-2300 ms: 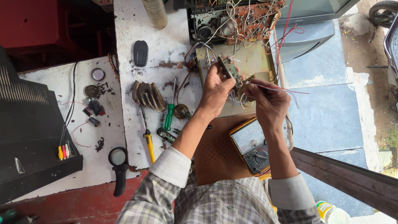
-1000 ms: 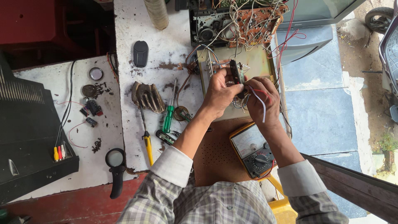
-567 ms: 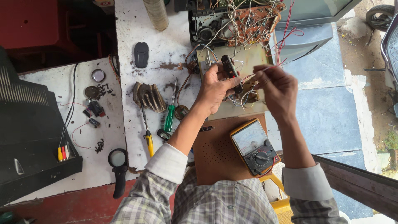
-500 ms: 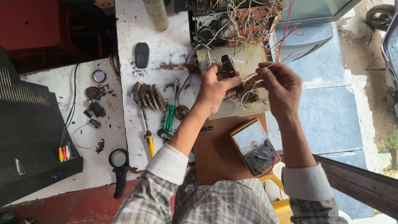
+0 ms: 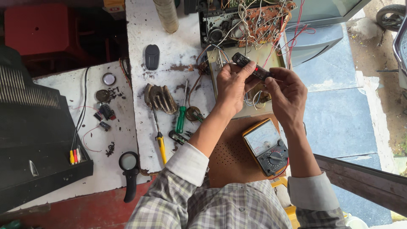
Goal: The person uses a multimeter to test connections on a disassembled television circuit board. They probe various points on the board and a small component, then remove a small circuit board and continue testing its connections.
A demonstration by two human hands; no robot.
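My left hand (image 5: pixel 232 85) and my right hand (image 5: pixel 287 94) are raised together over a bench, both gripping a small black oblong part (image 5: pixel 251 67) with a red spot and thin wires. Under them lies a beige panel (image 5: pixel 271 59) with loose wires. Behind it stands an open radio chassis (image 5: pixel 248 19) with a brown circuit board and tangled wiring. A yellow analogue multimeter (image 5: pixel 266 146) lies on a brown perforated board (image 5: pixel 231 154) close to my right forearm.
On the worn white bench lie a green screwdriver (image 5: pixel 181 119), a yellow-handled screwdriver (image 5: pixel 160 142), a finned metal heat sink (image 5: pixel 160 98), a black oval remote (image 5: pixel 152 56), a magnifier (image 5: pixel 128 167) and small parts. A black casing (image 5: pixel 34 140) fills the left.
Both hands have lifted the black part up off the beige panel and turned it; my right hand moved from poking at the panel to gripping the part's end.
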